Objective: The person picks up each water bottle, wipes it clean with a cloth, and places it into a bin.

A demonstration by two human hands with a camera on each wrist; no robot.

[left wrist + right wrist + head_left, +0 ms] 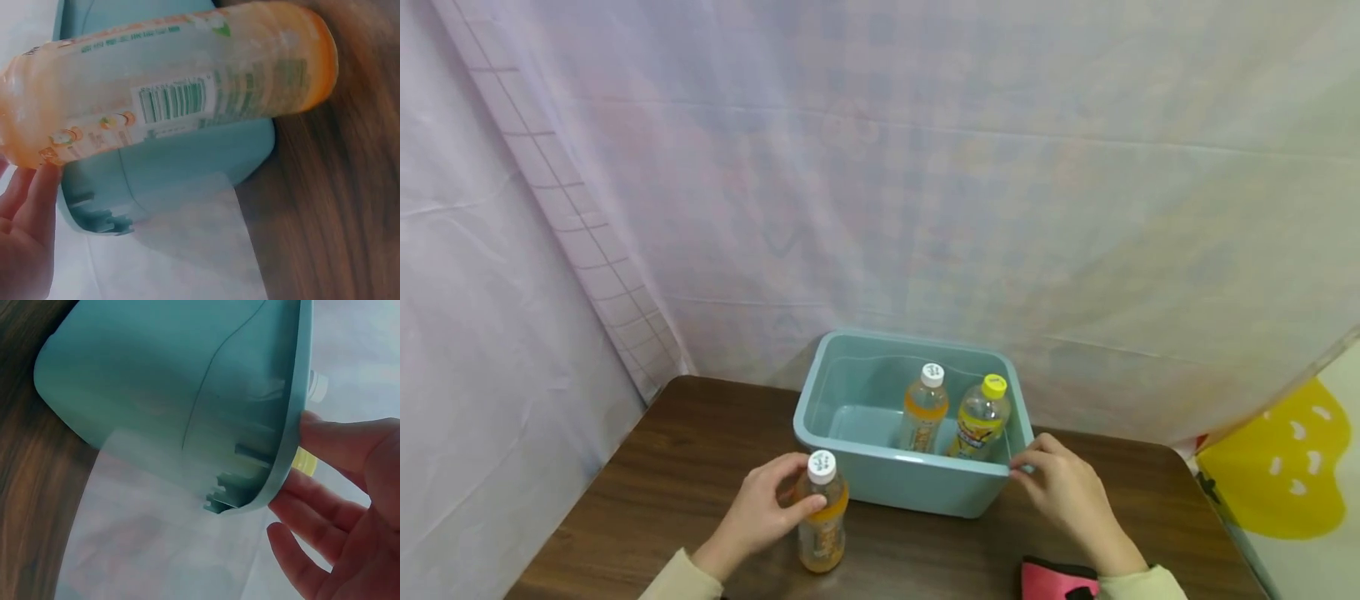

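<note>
My left hand (766, 508) grips a clear plastic bottle (822, 533) with a white cap and an orange band, in front of the bin's near left side. In the left wrist view the bottle (175, 81) shows a barcode label, with fingers at its upper part. My right hand (1067, 487) pinches the near right corner of a blue-green plastic bin (917, 487); the right wrist view shows thumb and fingers on its rim (299, 394). Inside the bin stand a white-capped bottle (925, 408) with an orange band and a yellow-capped bottle (981, 417), their bases partly hidden.
The bin stands on a dark wooden table (715, 450), near its back edge. A pink and black item (1056, 579) lies at the front, beside the right forearm. Pale curtains (925, 208) hang behind and at the left. A yellow shape (1273, 467) shows at the right.
</note>
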